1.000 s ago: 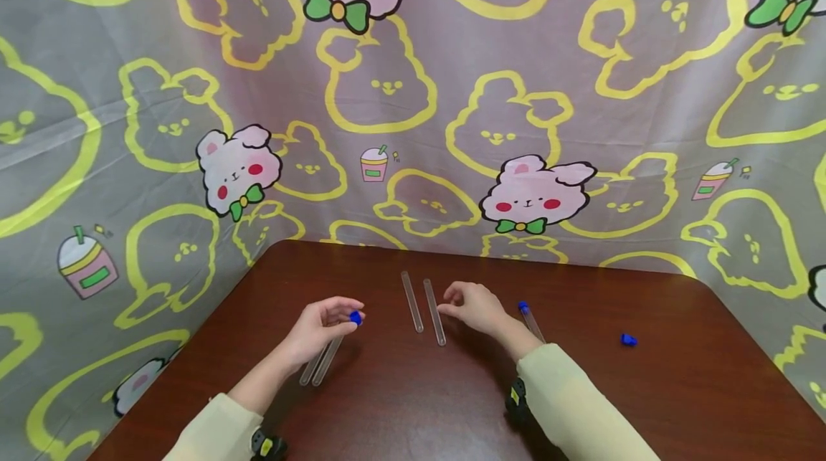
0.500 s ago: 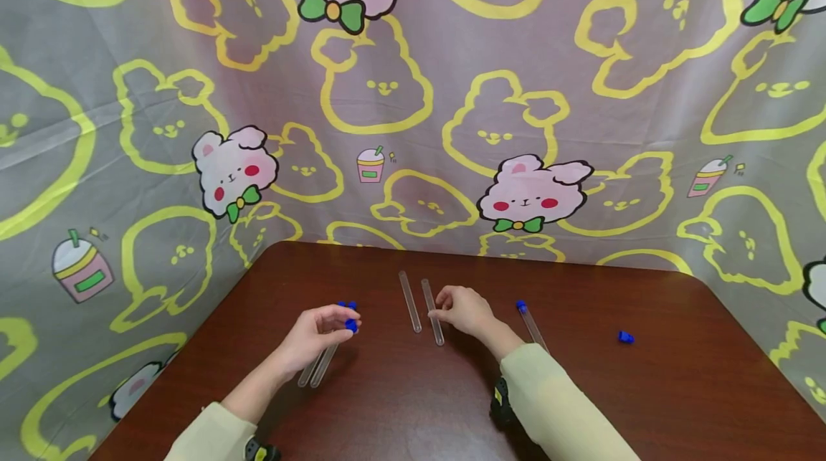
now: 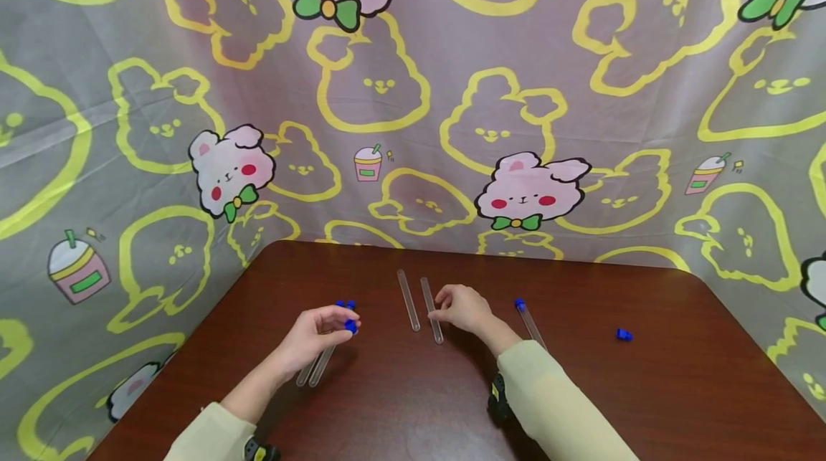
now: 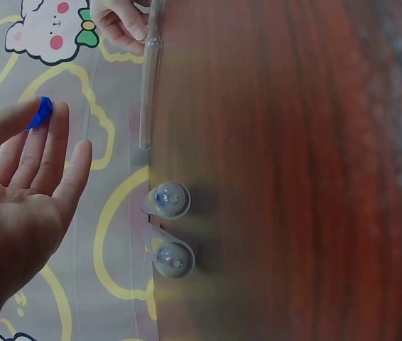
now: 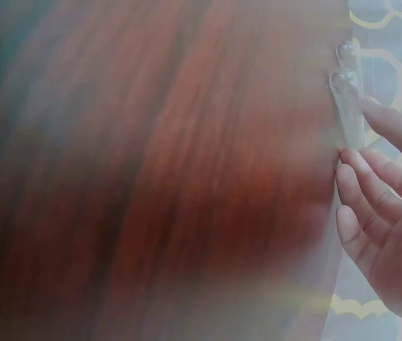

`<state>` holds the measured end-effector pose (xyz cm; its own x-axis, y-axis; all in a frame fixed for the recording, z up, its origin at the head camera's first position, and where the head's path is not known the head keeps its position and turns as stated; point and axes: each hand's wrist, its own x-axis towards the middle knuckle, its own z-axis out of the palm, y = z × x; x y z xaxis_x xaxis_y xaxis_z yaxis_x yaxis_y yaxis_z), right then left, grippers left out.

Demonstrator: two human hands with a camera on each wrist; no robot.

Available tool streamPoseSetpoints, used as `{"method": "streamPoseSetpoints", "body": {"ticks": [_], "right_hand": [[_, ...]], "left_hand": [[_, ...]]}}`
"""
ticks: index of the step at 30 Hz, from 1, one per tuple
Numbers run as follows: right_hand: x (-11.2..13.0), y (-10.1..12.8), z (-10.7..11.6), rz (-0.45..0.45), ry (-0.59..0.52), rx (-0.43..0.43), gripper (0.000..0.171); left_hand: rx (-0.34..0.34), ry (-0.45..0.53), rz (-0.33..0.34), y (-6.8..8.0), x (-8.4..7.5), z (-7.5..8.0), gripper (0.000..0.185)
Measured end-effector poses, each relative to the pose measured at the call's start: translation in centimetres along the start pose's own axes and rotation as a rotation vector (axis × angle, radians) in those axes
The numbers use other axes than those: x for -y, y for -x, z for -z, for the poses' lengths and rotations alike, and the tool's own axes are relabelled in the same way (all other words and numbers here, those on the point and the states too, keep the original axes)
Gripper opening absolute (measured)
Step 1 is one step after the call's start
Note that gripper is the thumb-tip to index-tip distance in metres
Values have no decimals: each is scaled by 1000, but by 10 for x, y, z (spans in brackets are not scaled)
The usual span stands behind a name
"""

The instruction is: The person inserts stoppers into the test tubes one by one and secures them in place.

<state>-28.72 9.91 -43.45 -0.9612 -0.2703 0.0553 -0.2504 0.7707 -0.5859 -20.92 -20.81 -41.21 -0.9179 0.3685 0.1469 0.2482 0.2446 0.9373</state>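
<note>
My left hand (image 3: pixel 319 332) pinches a small blue cap (image 3: pixel 350 326) between thumb and fingertips; the left wrist view shows this blue cap (image 4: pixel 42 114) from the palm side. Beneath that hand lie two clear test tubes (image 3: pixel 320 364) side by side, their blue caps showing just beyond the fingers. At the middle of the table, my right hand (image 3: pixel 463 308) grips the nearer of two uncapped test tubes (image 3: pixel 428 296), thumb and fingers at its side. The other uncapped tube (image 3: pixel 408 300) lies parallel, just to the left. In the right wrist view, the gripped tube's rounded end (image 5: pixel 344 82) points toward the camera.
On the right, a capped test tube (image 3: pixel 530 321) lies partly behind the right forearm. Farther right, a loose blue cap (image 3: pixel 624 335) rests on the brown wooden table (image 3: pixel 400 411). A patterned cloth (image 3: pixel 413 88) hangs behind and beside the table.
My right hand has moved left onto the nearer uncapped tube. My left hand has shifted slightly down and left with the blue cap, uncovering the caps of the tubes beneath.
</note>
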Motion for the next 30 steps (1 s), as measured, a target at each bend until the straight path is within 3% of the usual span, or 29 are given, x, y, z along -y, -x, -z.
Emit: {"method": "streamPoseSetpoints", "body": {"ticks": [16,23,30], "right_hand": [[-5,2,3,16,27,-33,24],[-4,2,1,-16,54,-49,17],[0,3,-1,-29,69,-53,11]], "left_hand": [[16,2,4,-4,-3,-1,29],[22,29,-11,-4,-2,-2,29],[23,31,14,-1,-2,-4,27]]}}
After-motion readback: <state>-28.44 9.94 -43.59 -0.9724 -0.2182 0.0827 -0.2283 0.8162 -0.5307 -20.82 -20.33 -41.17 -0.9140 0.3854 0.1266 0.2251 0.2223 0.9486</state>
